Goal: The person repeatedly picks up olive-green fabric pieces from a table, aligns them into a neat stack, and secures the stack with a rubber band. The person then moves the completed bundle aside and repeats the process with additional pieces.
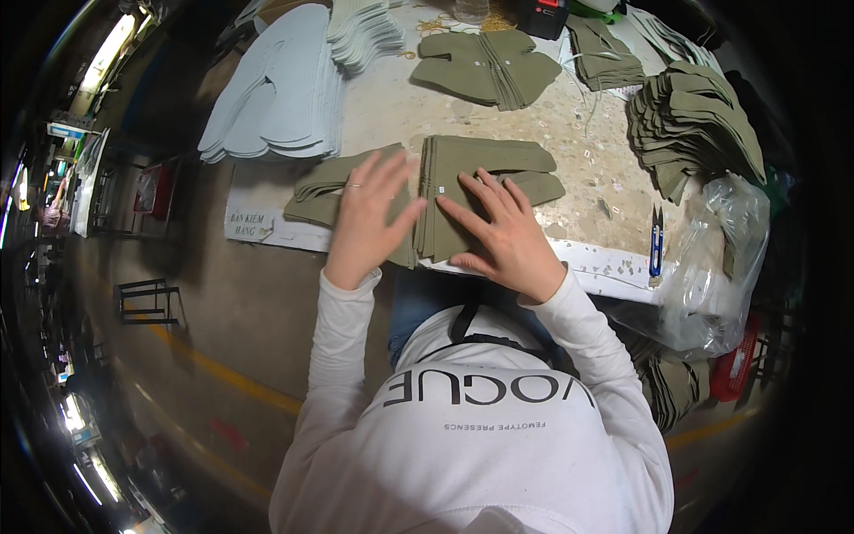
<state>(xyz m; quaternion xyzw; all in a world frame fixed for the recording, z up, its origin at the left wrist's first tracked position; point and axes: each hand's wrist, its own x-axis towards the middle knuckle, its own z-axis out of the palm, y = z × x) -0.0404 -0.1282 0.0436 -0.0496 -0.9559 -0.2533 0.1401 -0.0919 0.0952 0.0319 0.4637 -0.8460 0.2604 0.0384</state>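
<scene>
Two stacks of olive-green cut fabric pieces lie side by side at the table's near edge. Over the left stack [316, 182] is my left hand [375, 205], its fingers spread and slightly blurred; whether it touches the cloth I cannot tell. My right hand [507, 227] rests flat on the right stack [485, 153], fingers apart, near a small white sticker [441, 189]. Each piece has a slit or notch on its outer side. Both hands hold nothing.
A tall pile of pale blue-grey pieces [267, 98] stands at the far left of the table [587, 169]. More olive pieces [485, 67] lie behind and at the right [689, 125]. Blue-handled thread snips [656, 245] lie near a clear plastic bag [721, 267].
</scene>
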